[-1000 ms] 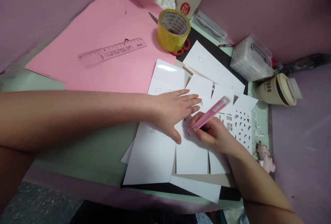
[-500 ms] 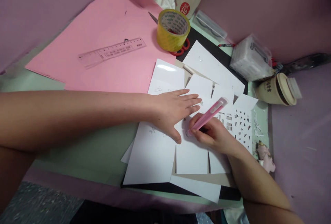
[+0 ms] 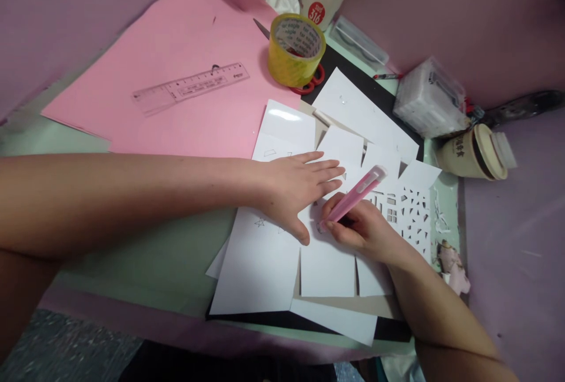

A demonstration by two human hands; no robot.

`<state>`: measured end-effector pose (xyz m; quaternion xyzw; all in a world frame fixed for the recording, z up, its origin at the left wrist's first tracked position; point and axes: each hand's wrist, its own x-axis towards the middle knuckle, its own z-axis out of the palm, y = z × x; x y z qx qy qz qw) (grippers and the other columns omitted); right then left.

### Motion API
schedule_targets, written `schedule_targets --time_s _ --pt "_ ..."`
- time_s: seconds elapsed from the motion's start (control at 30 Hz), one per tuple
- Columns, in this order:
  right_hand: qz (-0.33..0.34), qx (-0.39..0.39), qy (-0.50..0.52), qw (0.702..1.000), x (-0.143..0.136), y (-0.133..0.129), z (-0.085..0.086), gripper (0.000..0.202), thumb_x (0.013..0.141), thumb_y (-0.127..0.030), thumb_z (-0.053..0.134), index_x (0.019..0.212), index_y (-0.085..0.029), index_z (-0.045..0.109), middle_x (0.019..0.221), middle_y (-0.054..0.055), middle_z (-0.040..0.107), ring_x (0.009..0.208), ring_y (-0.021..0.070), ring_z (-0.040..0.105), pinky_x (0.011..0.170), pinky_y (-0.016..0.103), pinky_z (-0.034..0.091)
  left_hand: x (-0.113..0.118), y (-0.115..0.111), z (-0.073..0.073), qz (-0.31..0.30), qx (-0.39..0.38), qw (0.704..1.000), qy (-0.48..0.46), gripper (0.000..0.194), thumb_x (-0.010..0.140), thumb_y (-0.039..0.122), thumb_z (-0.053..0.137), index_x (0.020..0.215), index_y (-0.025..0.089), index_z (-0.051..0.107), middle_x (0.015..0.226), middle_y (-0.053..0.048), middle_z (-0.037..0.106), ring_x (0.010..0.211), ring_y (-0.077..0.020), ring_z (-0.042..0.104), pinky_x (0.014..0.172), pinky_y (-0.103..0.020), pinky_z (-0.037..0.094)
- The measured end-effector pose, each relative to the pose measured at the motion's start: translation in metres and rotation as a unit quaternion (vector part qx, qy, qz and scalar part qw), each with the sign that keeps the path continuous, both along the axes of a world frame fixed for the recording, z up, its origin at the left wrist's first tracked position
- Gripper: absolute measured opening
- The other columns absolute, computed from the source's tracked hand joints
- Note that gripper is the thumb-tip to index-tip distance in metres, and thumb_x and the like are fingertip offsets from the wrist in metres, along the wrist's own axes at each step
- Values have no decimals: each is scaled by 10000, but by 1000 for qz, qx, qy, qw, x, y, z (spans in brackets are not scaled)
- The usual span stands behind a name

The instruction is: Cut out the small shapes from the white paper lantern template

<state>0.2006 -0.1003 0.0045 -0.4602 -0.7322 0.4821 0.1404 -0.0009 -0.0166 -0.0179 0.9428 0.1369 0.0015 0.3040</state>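
Observation:
My left hand (image 3: pixel 304 191) lies flat with fingers spread on white paper (image 3: pixel 260 270) that bears small drawn shapes, a star among them. Close beside it, my right hand (image 3: pixel 357 223) grips a pink utility knife (image 3: pixel 355 196) like a pen, tilted up to the right. The knife's tip meets the paper at a small drawn shape, partly hidden by the fingers. To the right of that hand, a white sheet (image 3: pixel 415 217) has many small cut-out triangles and slots. Slit white sheets lie over a grey-beige board (image 3: pixel 371 304).
Pink sheets (image 3: pixel 176 40) with a clear ruler (image 3: pixel 192 89) lie at the left. A yellow tape roll (image 3: pixel 293 55) stands on red-handled scissors (image 3: pixel 311 83). Along the right wall are a clear plastic box (image 3: pixel 428 99), a paper cup (image 3: pixel 470 152) and paper scraps (image 3: pixel 440 217).
The knife's upper end has shifted very slightly left, its tip staying at the same drawn shape. My left hand stays in place.

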Motion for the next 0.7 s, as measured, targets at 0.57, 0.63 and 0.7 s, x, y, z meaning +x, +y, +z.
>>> schedule_targets --time_s 0.57,0.63,0.7 --pt "-62 5 28 998 1 -4 -7 65 880 -244 604 855 -185 591 844 33 631 663 130 570 580 254 460 0 0 0 -4 13 1000 -6 1024 678 704 629 1518 187 354 1642 -42 148 1516 -321 30 1236 -399 -11" --pt "-64 7 25 998 1 -4 -7 66 878 -239 610 845 -184 594 827 27 627 653 125 565 575 253 456 0 0 1 -4 6 1000 5 1022 684 697 617 1526 190 339 1647 -26 118 1515 -323 4 1235 -397 -19" --pt "-70 8 23 997 1 -4 -6 74 874 -244 621 836 -184 598 812 23 627 647 125 565 566 252 451 0 0 1 -1 -4 1000 13 1019 683 687 614 1531 200 329 1648 -12 104 1515 -323 -9 1236 -398 -8"
